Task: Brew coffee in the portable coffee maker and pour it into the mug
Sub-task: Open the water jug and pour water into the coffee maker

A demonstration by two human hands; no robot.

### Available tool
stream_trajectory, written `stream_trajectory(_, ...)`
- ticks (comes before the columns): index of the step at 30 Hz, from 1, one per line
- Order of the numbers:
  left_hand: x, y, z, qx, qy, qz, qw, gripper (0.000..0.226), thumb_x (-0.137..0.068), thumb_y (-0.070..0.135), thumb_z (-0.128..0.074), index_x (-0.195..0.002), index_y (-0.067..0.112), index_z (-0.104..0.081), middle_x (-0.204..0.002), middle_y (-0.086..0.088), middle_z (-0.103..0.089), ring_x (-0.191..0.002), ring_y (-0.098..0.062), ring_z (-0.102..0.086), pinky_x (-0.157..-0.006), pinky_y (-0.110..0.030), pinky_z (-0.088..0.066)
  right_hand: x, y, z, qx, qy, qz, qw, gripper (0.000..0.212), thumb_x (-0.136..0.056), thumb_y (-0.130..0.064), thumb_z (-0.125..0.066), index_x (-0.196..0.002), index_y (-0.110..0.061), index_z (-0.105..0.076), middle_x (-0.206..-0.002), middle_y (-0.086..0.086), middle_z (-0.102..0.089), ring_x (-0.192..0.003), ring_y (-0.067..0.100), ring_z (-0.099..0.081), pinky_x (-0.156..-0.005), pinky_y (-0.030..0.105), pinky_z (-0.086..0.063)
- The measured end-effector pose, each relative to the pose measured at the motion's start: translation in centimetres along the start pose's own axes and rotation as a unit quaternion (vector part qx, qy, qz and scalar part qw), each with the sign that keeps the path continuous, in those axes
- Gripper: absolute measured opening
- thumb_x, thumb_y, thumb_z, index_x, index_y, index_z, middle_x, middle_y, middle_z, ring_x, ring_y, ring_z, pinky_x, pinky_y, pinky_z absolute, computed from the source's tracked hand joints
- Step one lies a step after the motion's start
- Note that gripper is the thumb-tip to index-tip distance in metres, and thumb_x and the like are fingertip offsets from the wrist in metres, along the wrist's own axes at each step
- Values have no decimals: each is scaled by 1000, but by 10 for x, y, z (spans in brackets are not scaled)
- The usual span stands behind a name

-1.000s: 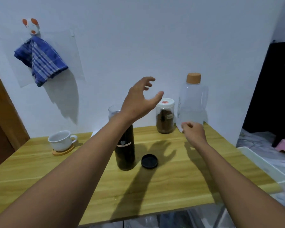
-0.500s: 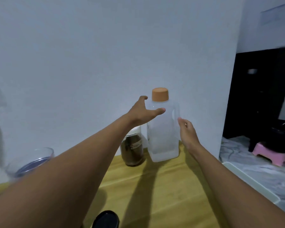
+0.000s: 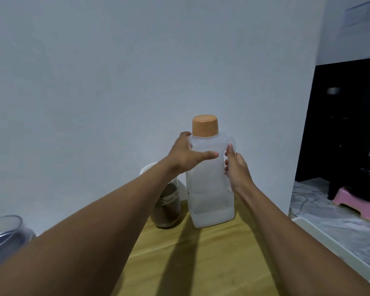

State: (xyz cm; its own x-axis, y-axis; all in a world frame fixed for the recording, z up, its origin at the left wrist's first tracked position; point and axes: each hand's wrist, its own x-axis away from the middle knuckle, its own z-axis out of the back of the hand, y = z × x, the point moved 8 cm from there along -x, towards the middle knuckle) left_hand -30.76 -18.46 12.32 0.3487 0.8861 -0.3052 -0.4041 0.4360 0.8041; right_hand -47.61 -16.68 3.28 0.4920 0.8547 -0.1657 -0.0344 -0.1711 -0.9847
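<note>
While left hand (image 3: 186, 157) cups the bottle (image 3: 207, 189), right hand (image 3: 236, 167) grips it.

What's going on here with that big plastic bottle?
A person has both hands on the clear plastic bottle with the orange cap. The left hand grips its shoulder, and the right hand curls round its handle. The bottle stands on the wooden table, beside a jar of coffee grounds, cap on.

You have the bottle (image 3: 209, 189) standing on the table (image 3: 201, 263), close before the wall (image 3: 137, 82). Your left hand (image 3: 186, 155) grips the bottle's left shoulder, below its cap (image 3: 205, 126). Your right hand (image 3: 236, 167) holds its right side. The jar (image 3: 168, 206) stands just left of the bottle. The glass vessel (image 3: 6, 233) sits well to its left. The tray (image 3: 333, 248) and the stool (image 3: 359, 202) lie to its right.
</note>
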Motion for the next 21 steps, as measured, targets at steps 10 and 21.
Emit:
stream_trajectory(10, 100, 73, 47, 32, 41, -52, 997, 87, -73, 41, -88, -143, 19, -42, -132, 0, -56, -118, -19, -58, -95, -33, -53, 90, -65, 9, -52, -14, 22, 998, 79, -76, -87, -40, -122, -24, -57, -98, -4, -58, -88, 16, -57, -72, 34, -51)
stream_trajectory(21, 223, 80, 77, 46, 41, -41, 997, 81, -74, 37, -88, -140, 17, -47, -128, 1, -61, -115, -16, -62, -96, -35, -54, 208, -65, 4, -55, -35, 8, 998, 62, -78, -80, -44, -100, -24, -59, -89, -3, -53, -76, 14, -51, -76, 33, -45)
